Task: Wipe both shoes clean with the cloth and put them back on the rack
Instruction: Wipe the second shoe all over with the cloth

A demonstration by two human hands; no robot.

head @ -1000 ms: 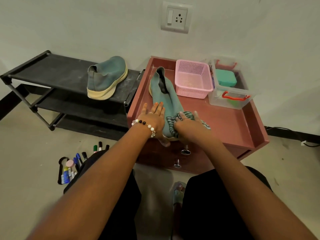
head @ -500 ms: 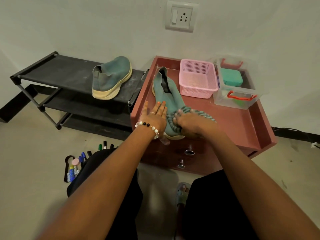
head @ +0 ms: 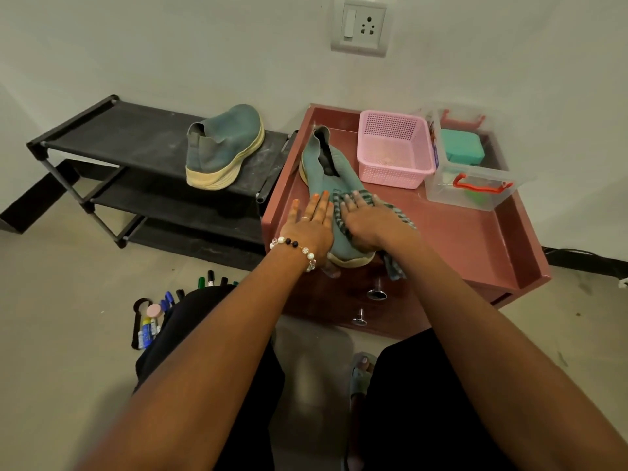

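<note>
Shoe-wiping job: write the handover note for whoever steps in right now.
Left hand: flat, fingers straight, steadying the shoe on the cabinet.
Right hand: pressing the striped cloth onto that shoe's toe end.
Other shoe: on the rack, top shelf; whether it is already wiped cannot be told.
Done: wiping of the cabinet shoe is under way.
Left: finish this shoe, return it to the rack, and wipe the other one if needed.

shoe (head: 222,149) on rack (head: 136,141), basket (head: 394,149) right
</note>
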